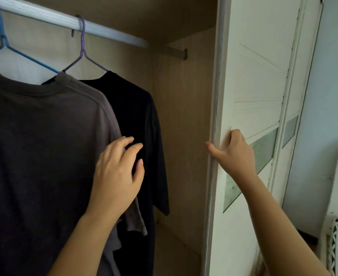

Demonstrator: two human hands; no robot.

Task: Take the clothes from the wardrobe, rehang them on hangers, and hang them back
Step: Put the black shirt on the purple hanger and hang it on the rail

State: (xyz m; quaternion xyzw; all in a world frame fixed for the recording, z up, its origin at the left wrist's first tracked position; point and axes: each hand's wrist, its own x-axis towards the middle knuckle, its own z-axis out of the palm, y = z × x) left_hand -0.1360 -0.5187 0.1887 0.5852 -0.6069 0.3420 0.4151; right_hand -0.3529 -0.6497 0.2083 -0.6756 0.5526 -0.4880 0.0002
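Two shirts hung in the wardrobe in the head view: a grey T-shirt (44, 146) on a blue hanger (24, 54) toward the left part of the rail (108, 31), and a black T-shirt (136, 108) on a purple hanger (83, 46) just beside it, nearer the rail's middle. The right end of the rail carried nothing that could be seen. Both shirts hung long axis straight down, shoulders slanting away toward the back wall. The left hand (118, 174) was at the grey shirt's right sleeve, fingers relaxed and slightly bent, gripping nothing, its fingertips over the black cloth; the dark fabric made it hard to tell whether they touched. The right hand (234, 154) was well apart from the clothes, its thumb hooked round the edge of the sliding door (253, 76) and its fingers curled against the door's face. The left hand was thus much the nearer, and both hanger hooks lay above it and to its left, so lifting a shirt off would probably call for a reach up to the rail.
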